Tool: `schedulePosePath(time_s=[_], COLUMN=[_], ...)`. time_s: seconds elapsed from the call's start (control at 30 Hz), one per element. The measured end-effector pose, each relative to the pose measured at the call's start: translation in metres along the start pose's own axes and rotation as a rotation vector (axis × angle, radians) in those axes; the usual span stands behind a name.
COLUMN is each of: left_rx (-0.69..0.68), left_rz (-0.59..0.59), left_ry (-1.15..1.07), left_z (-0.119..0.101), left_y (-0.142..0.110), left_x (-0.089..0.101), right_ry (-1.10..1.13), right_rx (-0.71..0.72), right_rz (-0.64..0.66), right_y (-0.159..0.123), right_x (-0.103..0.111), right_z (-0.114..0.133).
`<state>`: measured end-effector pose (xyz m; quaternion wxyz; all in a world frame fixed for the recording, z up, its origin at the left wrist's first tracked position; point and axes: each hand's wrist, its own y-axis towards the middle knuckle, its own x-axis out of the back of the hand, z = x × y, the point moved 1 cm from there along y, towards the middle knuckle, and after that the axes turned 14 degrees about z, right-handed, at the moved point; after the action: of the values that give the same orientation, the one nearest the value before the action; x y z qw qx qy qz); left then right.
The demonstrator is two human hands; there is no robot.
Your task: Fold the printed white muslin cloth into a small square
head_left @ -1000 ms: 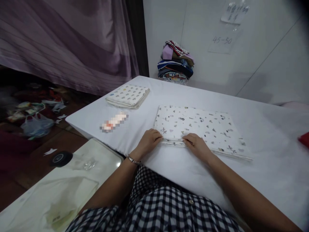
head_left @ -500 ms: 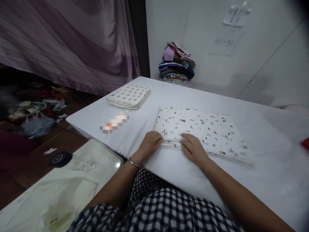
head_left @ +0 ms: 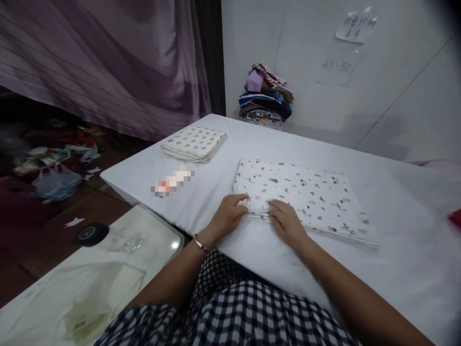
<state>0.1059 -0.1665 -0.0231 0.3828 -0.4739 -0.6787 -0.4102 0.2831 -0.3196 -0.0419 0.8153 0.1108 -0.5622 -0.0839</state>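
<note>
A white folded cloth [head_left: 298, 192] printed with small leaves, rainbows and other motifs lies flat on the white-covered table [head_left: 158, 211]. At its near left corner, my left hand [head_left: 228, 214] holds the layered edge, index finger stretched over the top and thumb lower down. A short way to the right, my right hand [head_left: 288, 223] has the same near edge between its thumb and fingers. Both palms hide part of the edge. Farther back on the left rests a second folded cloth [head_left: 194, 143], cream with rows of grey motifs.
A blurred-out item [head_left: 173, 181] lies left of my hands. Beside the table, a lower pale surface [head_left: 151, 230] bears a black round object [head_left: 91, 234] and a cream cloth [head_left: 90, 293]. Stacked folded clothes [head_left: 265, 98] stand by the wall; a purple curtain [head_left: 126, 57] hangs left.
My left index finger has stretched out over the cloth's top, and the left hand has shifted slightly right. My right hand stays almost in place. The view has moved a little.
</note>
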Motion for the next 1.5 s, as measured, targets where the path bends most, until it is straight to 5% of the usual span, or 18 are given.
schedulePosePath(time_s=[0.57,0.97,1.33,1.5], left_rx=[-0.011,-0.041,-0.098,-0.132], left_rz=[-0.035,0.020,0.055,0.026], left_ry=[0.104,0.139,0.233,0.273], left_z=[-0.005,-0.002,0.008,0.018], left_y=[-0.006,-0.012,-0.011,-0.010], left_x=[0.004,-0.002,-0.005,-0.007], right_ry=[0.094,-0.042,-0.035,-0.077], right_rx=[0.058,0.112,-0.092,0.031], right_rz=[0.019,0.013,0.184,0.190], right_y=[-0.004,-0.005,0.006,-0.010], right_x=[0.002,0.001,0.002,0.007], right_z=[-0.002,0.001,0.005,-0.006])
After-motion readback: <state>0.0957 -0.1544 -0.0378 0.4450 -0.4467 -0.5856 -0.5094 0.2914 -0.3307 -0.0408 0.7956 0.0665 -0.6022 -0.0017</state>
